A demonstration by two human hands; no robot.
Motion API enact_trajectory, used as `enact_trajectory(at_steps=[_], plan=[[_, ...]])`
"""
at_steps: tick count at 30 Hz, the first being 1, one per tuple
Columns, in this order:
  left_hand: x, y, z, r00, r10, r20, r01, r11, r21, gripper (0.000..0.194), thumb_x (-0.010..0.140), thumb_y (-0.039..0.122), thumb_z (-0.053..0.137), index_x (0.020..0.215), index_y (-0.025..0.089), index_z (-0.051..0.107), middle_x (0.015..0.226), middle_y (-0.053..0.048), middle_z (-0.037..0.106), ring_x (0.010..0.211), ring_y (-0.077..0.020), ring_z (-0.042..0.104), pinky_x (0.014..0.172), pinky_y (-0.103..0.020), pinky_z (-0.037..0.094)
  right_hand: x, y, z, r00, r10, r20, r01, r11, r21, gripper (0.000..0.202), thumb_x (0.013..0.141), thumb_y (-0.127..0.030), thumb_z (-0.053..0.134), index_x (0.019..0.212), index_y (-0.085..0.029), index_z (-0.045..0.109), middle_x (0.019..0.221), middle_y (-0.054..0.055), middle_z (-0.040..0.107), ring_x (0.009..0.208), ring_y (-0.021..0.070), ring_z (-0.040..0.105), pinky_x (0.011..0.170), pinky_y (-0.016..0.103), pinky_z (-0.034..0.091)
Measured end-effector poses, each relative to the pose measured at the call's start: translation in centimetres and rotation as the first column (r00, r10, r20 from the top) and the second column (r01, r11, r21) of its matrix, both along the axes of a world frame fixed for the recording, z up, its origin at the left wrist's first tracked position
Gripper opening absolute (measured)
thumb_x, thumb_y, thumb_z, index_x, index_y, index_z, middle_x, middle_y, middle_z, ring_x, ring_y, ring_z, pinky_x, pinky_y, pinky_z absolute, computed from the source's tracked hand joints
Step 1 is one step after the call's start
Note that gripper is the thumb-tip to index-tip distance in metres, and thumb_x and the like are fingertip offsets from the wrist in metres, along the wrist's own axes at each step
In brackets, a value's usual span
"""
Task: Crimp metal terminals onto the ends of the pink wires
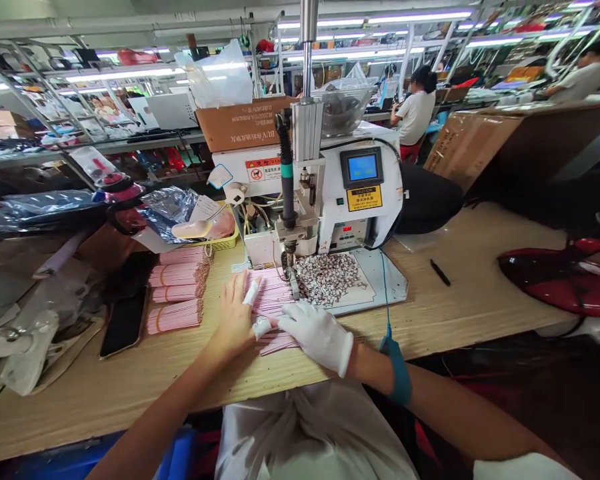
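Note:
My left hand [236,315] is bare apart from white covers on the thumb and one finger. Its fingers are spread, lying at the left edge of a layer of thin pink wires [267,293]. A white glove covers my right hand [316,333]; its fingers are bent together over the front wires, tips close to my left thumb. Just beyond stands a soldering machine [310,200], its iron [287,180] pointing down at the wire ends. Small brown-and-white parts [330,277] lie heaped on its base plate [387,283].
Tied bundles of pink wires [176,317] and a black phone [123,323] lie to the left. A yellow basket [225,241] holds bags. On the right are a pen [440,272], a red helmet-like object [555,280] and a carton [473,147]. A blue wrist-strap cord [386,293] crosses the plate.

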State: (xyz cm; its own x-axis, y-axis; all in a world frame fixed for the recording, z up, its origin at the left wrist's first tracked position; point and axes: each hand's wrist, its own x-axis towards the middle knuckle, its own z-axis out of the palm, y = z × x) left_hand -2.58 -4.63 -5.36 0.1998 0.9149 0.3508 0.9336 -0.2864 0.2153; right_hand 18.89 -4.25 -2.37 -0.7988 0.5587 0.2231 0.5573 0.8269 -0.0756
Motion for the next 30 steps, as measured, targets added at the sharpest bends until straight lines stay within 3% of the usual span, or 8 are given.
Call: enact_trajectory(at_steps=[4, 7, 10, 15, 20, 25, 28, 30], plan=[[2.1, 0.6, -1.4, 0.993, 0.102, 0.051, -0.1, 0.994, -0.043, 0.084, 0.079, 0.061, 0.053, 0.144, 0.012, 0.031, 0.153, -0.023, 0.014, 0.14, -0.0397, 0.013, 0.108, -0.056, 0.025, 3.2, 0.3, 0.1, 0.998, -0.061, -0.026, 0.058, 0.992, -0.112, 0.023, 0.094, -0.019, 0.043, 0.104, -0.021, 0.064, 0.104, 0.008, 0.061, 0.094, 0.0192, 0.054, 0.078, 0.029, 0.041], [3.2, 1.0, -0.5, 0.984, 0.177, -0.031, -0.179, 0.982, -0.067, 0.076, 0.081, 0.062, 0.049, 0.141, 0.016, 0.039, 0.152, -0.022, 0.021, 0.14, -0.0437, 0.012, 0.107, -0.065, 0.018, 5.1, 2.2, 1.0, 0.973, -0.231, -0.011, 0.225, 0.957, -0.185, 0.027, 0.093, -0.016, 0.042, 0.103, -0.021, 0.066, 0.098, 0.006, 0.064, 0.089, 0.0182, 0.057, 0.073, 0.027, 0.041], [2.8, 0.6, 0.6, 0.972, 0.216, -0.09, -0.223, 0.971, -0.087, 0.084, 0.073, 0.069, 0.053, 0.142, 0.022, 0.039, 0.153, -0.019, 0.021, 0.139, -0.048, 0.008, 0.102, -0.073, 0.013, 6.0, 5.1, 2.0, 0.939, -0.342, -0.038, 0.324, 0.916, -0.235, 0.03, 0.091, -0.017, 0.043, 0.104, -0.025, 0.068, 0.101, 0.004, 0.065, 0.086, 0.0173, 0.06, 0.071, 0.027, 0.04], [1.3, -0.1, 0.2, 0.975, 0.222, 0.02, -0.219, 0.972, -0.088, 0.096, 0.073, 0.068, 0.055, 0.145, 0.01, 0.03, 0.153, -0.027, 0.009, 0.139, -0.0463, 0.008, 0.106, -0.062, 0.023, 4.3, 9.0, 2.5, 0.957, -0.28, -0.079, 0.25, 0.929, -0.272, 0.026, 0.086, -0.021, 0.049, 0.098, -0.021, 0.072, 0.101, 0.005, 0.067, 0.093, 0.0186, 0.06, 0.08, 0.027, 0.04], [3.7, 0.2, -0.7, 0.973, 0.222, 0.065, -0.213, 0.969, -0.123, 0.084, 0.081, 0.06, 0.05, 0.144, 0.01, 0.03, 0.152, -0.028, 0.003, 0.139, -0.0474, 0.004, 0.105, -0.061, 0.025, 1.8, 10.1, 2.0, 0.967, -0.251, 0.046, 0.255, 0.946, -0.2, 0.02, 0.081, -0.023, 0.053, 0.087, -0.017, 0.072, 0.089, 0.008, 0.069, 0.085, 0.021, 0.061, 0.073, 0.028, 0.04], [4.6, -0.1, 0.7, 0.962, 0.266, -0.07, -0.27, 0.961, -0.06, 0.065, 0.084, 0.052, 0.051, 0.139, 0.019, 0.042, 0.152, -0.022, 0.021, 0.139, -0.0462, 0.008, 0.101, -0.07, 0.017, 1.7, 10.3, 1.6, 0.97, -0.239, -0.034, 0.224, 0.944, -0.243, 0.017, 0.08, -0.02, 0.054, 0.084, -0.017, 0.07, 0.088, 0.008, 0.07, 0.085, 0.0199, 0.062, 0.073, 0.027, 0.04], [3.7, 0.3, 1.9, 0.989, 0.141, -0.047, -0.139, 0.99, 0.03, 0.035, 0.088, 0.034, 0.05, 0.12, 0.025, 0.061, 0.14, -0.014, 0.044, 0.132, -0.0358, 0.03, 0.104, -0.057, 0.026, 2.2, 10.6, 1.4, 0.941, -0.277, -0.193, 0.2, 0.918, -0.342, 0.016, 0.081, -0.021, 0.055, 0.083, -0.016, 0.07, 0.085, 0.006, 0.071, 0.081, 0.0184, 0.062, 0.072, 0.026, 0.041], [3.4, 1.3, 2.3, 1.0, 0.024, 0.0, -0.024, 1.0, 0.021, 0.024, 0.087, 0.026, 0.051, 0.104, 0.025, 0.068, 0.122, -0.011, 0.057, 0.116, -0.0301, 0.044, 0.096, -0.049, 0.036, 2.5, 10.8, 1.3, 0.899, -0.345, -0.271, 0.193, 0.866, -0.462, 0.015, 0.081, -0.023, 0.057, 0.084, -0.016, 0.069, 0.077, 0.004, 0.069, 0.072, 0.0165, 0.062, 0.067, 0.025, 0.043]])
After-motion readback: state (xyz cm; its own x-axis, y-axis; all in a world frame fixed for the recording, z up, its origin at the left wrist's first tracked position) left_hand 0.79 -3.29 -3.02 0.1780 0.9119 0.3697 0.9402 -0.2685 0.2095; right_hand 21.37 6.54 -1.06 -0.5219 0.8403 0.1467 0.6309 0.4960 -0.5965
